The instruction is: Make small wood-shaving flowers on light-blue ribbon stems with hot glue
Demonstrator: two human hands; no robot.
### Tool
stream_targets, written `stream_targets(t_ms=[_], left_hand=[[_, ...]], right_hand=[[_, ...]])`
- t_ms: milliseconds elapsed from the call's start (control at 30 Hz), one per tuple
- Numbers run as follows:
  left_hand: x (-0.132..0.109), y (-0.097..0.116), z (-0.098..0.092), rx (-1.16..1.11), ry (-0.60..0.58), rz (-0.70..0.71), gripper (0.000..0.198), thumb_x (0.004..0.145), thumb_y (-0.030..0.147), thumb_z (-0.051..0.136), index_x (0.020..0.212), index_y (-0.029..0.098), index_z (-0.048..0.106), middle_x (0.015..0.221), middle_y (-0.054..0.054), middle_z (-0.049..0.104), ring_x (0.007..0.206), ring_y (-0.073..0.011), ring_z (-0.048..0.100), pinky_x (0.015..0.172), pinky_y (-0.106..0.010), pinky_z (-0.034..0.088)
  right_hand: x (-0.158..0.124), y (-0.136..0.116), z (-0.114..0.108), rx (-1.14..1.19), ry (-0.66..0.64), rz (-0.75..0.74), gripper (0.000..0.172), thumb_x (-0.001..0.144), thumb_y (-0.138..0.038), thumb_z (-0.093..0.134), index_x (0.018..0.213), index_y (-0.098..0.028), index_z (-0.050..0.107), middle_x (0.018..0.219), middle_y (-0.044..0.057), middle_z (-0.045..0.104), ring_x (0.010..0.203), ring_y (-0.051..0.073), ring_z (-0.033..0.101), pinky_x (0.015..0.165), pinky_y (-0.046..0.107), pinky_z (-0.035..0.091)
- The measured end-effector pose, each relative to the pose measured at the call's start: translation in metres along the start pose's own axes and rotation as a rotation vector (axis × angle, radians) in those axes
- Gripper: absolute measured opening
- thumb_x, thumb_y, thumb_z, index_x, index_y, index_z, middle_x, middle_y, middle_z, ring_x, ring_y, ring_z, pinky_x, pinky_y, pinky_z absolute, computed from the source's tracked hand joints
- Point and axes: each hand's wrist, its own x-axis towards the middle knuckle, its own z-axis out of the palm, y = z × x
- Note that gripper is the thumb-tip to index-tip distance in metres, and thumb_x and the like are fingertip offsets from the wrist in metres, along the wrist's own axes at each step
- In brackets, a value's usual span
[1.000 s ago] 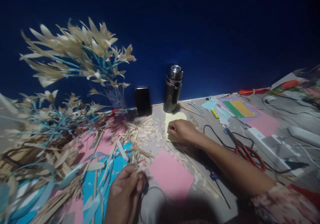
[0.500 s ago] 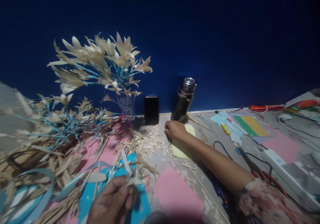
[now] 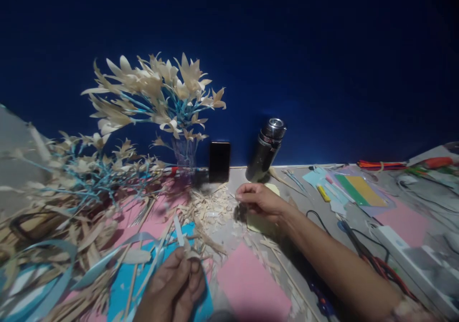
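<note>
My left hand (image 3: 175, 283) is closed at the lower centre, its thumb and fingers pinching a small pale petal piece (image 3: 191, 253). A light strip (image 3: 178, 230) rises just beyond its fingertips. Over the table, in front of the dark flask (image 3: 266, 149), my right hand (image 3: 260, 200) is closed with thumb and index finger together; whatever they may hold is too small to make out. Beneath it lies a yellow paper (image 3: 256, 224), partly covered. Pale scraps (image 3: 211, 207) are heaped between the two hands.
Cream flowers (image 3: 154, 83) stand in a clear vase at the left, beside an upright black phone (image 3: 219, 161). A pink sheet (image 3: 253, 283) lies at the front. To the right are coloured papers (image 3: 358, 190), pliers (image 3: 353, 238) and a white power strip (image 3: 405, 255).
My right hand has lifted off the table by the yellow paper and come slightly nearer. My left hand has shifted a little right, still pinching the pale piece. The view has moved slightly.
</note>
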Motion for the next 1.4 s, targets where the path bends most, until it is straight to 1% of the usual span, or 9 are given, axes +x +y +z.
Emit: stream_targets(t_ms=[133, 233, 433, 567, 800, 1000, 1133, 1267, 1400], left_hand=[[-0.007, -0.01, 0.02, -0.113, -0.051, -0.07, 0.031, 0.061, 0.023, 0.093, 0.082, 0.018, 0.07, 0.085, -0.005, 0.068, 0.074, -0.017, 0.062, 0.065, -0.029, 0.055], [-0.013, -0.023, 0.032, -0.102, -0.092, -0.188, 0.028, 0.064, 0.014, 0.09, 0.084, 0.017, 0.07, 0.098, -0.01, 0.073, 0.084, -0.0223, 0.069, 0.07, -0.034, 0.058], [-0.026, -0.046, 0.046, -0.033, -0.293, -0.238, 0.023, 0.067, 0.018, 0.091, 0.078, 0.014, 0.072, 0.079, -0.007, 0.073, 0.071, -0.0174, 0.069, 0.061, -0.025, 0.056], [-0.034, -0.05, 0.048, -0.005, -0.343, -0.203, 0.023, 0.065, 0.019, 0.093, 0.075, 0.011, 0.074, 0.07, -0.005, 0.072, 0.057, -0.0103, 0.063, 0.056, -0.019, 0.053], [-0.044, -0.051, 0.041, 0.114, -0.371, -0.152, 0.022, 0.066, 0.023, 0.092, 0.072, 0.013, 0.073, 0.063, -0.004, 0.07, 0.055, -0.0116, 0.062, 0.057, -0.021, 0.052], [-0.045, -0.048, 0.029, 0.443, -0.251, 0.312, 0.014, 0.076, 0.028, 0.085, 0.072, 0.018, 0.075, 0.072, -0.001, 0.069, 0.064, -0.0126, 0.064, 0.063, -0.022, 0.052], [-0.042, -0.048, 0.024, 0.615, -0.241, 0.515, 0.012, 0.08, 0.023, 0.079, 0.07, 0.02, 0.075, 0.083, -0.002, 0.07, 0.081, -0.0156, 0.066, 0.07, -0.021, 0.053], [-0.042, -0.05, 0.025, 0.667, -0.273, 0.548, 0.011, 0.082, 0.022, 0.078, 0.071, 0.021, 0.075, 0.081, -0.002, 0.07, 0.082, -0.0158, 0.065, 0.072, -0.021, 0.053], [-0.042, -0.05, 0.025, 0.544, -0.277, 0.42, 0.011, 0.078, 0.026, 0.083, 0.071, 0.019, 0.076, 0.084, -0.003, 0.07, 0.075, -0.0144, 0.066, 0.068, -0.021, 0.054]], right_hand=[[-0.061, 0.002, 0.026, 0.781, -0.066, -0.016, 0.037, 0.068, -0.038, 0.09, 0.08, -0.019, 0.06, 0.058, -0.01, 0.038, 0.047, 0.004, 0.023, 0.042, 0.017, 0.017], [-0.094, 0.012, 0.044, 0.965, -0.024, 0.001, 0.034, 0.065, -0.03, 0.094, 0.081, -0.018, 0.066, 0.057, -0.009, 0.044, 0.045, 0.003, 0.027, 0.042, 0.016, 0.019], [-0.125, 0.032, 0.052, 0.938, -0.017, -0.085, 0.03, 0.062, -0.03, 0.096, 0.074, -0.02, 0.071, 0.079, -0.002, 0.063, 0.065, 0.011, 0.061, 0.06, 0.022, 0.048], [-0.135, 0.037, 0.051, 0.922, -0.076, -0.167, 0.025, 0.064, -0.029, 0.094, 0.073, -0.02, 0.074, 0.084, -0.001, 0.061, 0.068, 0.01, 0.059, 0.063, 0.022, 0.049], [-0.142, 0.039, 0.052, 0.875, -0.16, -0.251, 0.024, 0.067, -0.033, 0.094, 0.073, -0.02, 0.074, 0.082, 0.0, 0.062, 0.073, 0.011, 0.057, 0.066, 0.023, 0.046], [-0.149, 0.047, 0.047, 0.85, -0.058, -0.088, 0.029, 0.075, -0.042, 0.087, 0.083, -0.017, 0.075, 0.065, -0.004, 0.055, 0.047, 0.004, 0.033, 0.045, 0.019, 0.02], [-0.16, 0.042, 0.039, 0.643, 0.036, -0.229, 0.04, 0.086, -0.055, 0.074, 0.083, -0.015, 0.075, 0.07, 0.002, 0.062, 0.055, 0.008, 0.042, 0.049, 0.021, 0.027], [-0.166, 0.03, 0.033, 0.389, 0.058, -0.286, 0.031, 0.083, -0.045, 0.078, 0.078, -0.015, 0.074, 0.07, 0.002, 0.064, 0.064, 0.012, 0.051, 0.059, 0.024, 0.037], [-0.164, 0.026, 0.035, 0.397, 0.072, -0.231, 0.025, 0.079, -0.036, 0.079, 0.071, -0.015, 0.071, 0.066, 0.0, 0.062, 0.061, 0.011, 0.049, 0.057, 0.023, 0.036]])
